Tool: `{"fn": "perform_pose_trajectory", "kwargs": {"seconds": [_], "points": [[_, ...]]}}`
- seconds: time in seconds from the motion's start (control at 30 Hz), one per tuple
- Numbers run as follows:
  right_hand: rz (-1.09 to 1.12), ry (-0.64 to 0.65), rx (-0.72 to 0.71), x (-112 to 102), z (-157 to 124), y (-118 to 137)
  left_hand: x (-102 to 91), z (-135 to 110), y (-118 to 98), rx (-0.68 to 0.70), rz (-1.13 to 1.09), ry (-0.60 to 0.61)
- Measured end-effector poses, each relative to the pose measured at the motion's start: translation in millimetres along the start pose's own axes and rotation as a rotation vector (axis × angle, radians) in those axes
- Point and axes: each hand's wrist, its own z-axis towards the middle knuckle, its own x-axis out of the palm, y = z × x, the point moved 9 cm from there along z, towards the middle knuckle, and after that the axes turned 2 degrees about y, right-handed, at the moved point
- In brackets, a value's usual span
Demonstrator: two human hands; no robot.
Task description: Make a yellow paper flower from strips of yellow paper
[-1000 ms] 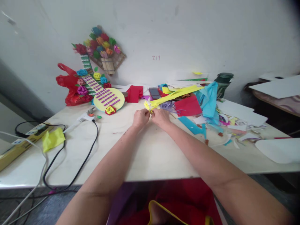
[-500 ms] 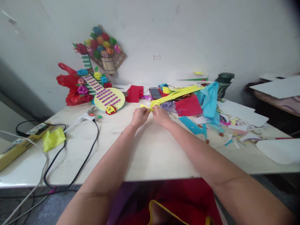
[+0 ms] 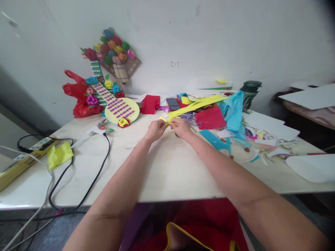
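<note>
Together, both hands [image 3: 156,130] pinch yellow paper [image 3: 169,122], apparently.

I face a broad, pale wall [image 3: 209,42] across the top of the frame, with a small red number [image 3: 175,64] near its middle. My whitish surface [image 3: 178,170] spans the center; grey floor [image 3: 52,237] shows at lower left.

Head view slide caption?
Left hand and right hand pinch a small yellow paper piece above a white table; flower-trimmed, guitar-shaped craft to the left.
</note>
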Motion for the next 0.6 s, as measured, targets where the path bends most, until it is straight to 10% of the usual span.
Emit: {"fn": "perform_pose_trajectory", "kwargs": {"seconds": [0.27, 0.6], "points": [[0.424, 0.173, 0.026, 13.2, 5.0, -9.2, 3.4, -3.5, 0.7, -0.024, -0.264, 0.087], [0.002, 0.155, -0.162, 2.4, -1.2, 10.4, 6.4, -2.6, 10.5, -0.083, -0.056, 0.041]]}}
